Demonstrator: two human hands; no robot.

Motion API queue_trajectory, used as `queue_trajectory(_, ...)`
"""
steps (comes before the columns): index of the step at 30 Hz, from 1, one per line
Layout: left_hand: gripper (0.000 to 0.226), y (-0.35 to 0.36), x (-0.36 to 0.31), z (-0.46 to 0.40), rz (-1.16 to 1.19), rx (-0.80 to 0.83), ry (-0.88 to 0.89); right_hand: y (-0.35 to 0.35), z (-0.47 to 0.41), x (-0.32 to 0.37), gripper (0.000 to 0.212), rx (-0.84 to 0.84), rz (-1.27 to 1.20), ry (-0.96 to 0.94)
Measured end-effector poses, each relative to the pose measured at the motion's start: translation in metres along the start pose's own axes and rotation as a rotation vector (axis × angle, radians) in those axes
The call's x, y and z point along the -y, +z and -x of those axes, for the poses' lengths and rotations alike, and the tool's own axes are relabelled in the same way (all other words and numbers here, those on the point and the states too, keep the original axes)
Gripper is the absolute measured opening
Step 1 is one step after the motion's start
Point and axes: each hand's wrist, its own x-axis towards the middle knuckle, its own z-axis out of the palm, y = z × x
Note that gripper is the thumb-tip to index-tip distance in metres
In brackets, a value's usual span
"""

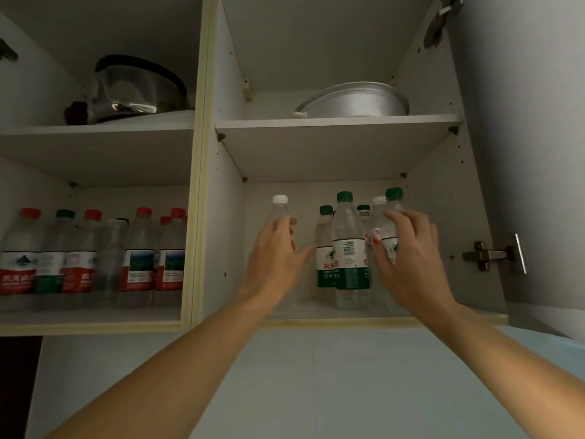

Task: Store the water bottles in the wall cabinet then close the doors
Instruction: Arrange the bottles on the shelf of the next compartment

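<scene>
- Hands: both reach up into the lower right compartment of the wall cabinet (202, 185), forearms rising from the bottom of the view.
- Left hand (278, 255): fingers curled round a white-capped bottle (280, 205), which stands upright at the left of the compartment, apart from the other bottles there.
- Right hand (408, 258): fingers wrapped over a green-capped bottle (394, 198) at the right end of the group; a second white-capped bottle (379, 205) stands just beside it, and the hand appears to touch that one too, though motion blur makes this uncertain.
- Bottle group, same shelf: a tall green-label bottle (349, 255) stands upright at the front, between the two hands; two more green-capped bottles stand behind it, touching or nearly so.
- Upper right shelf (335, 125): a shallow metal pan (354, 101) lies on it.
- Right door (522, 122): swung open, with a metal hinge (493, 255) showing on the cabinet side wall.
- Lower left compartment: a row of upright bottles (91, 258), mostly red-capped with red labels, one green-capped, packed side by side.
- Upper left shelf: a steel bowl (139, 87) with a dark rim, tilted, beside a dark object that is too dim to identify.
- Below the cabinet: pale tiled wall (316, 375).
</scene>
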Motion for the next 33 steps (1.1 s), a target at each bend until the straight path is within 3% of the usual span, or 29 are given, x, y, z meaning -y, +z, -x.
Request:
queue_trajectory(2, 0.072, -0.009, 0.014, -0.003, -0.08, -0.036, 0.001, 0.009, -0.002, 0.014, 0.059, 0.12, -0.046, -0.023)
queue_trajectory(6, 0.1, -0.009, 0.034, -0.004, -0.082, 0.017, -0.142, 0.031, 0.0, 0.026, 0.083, 0.361, -0.108, 0.202)
queue_trajectory(13, 0.141, -0.004, 0.052, -0.011, -0.015, 0.251, -0.155, 0.053, 0.001, 0.018, 0.112, 0.517, -0.125, 0.349)
queue_trajectory(22, 0.137, -0.015, 0.052, -0.037, 0.156, 0.505, -0.081, 0.077, -0.017, 0.024, 0.078, 0.705, -0.342, 0.308)
queue_trajectory(33, 0.137, -0.005, 0.07, -0.039, 0.119, 0.433, -0.154, 0.117, -0.044, 0.027, 0.072, 0.919, -0.281, 0.312)
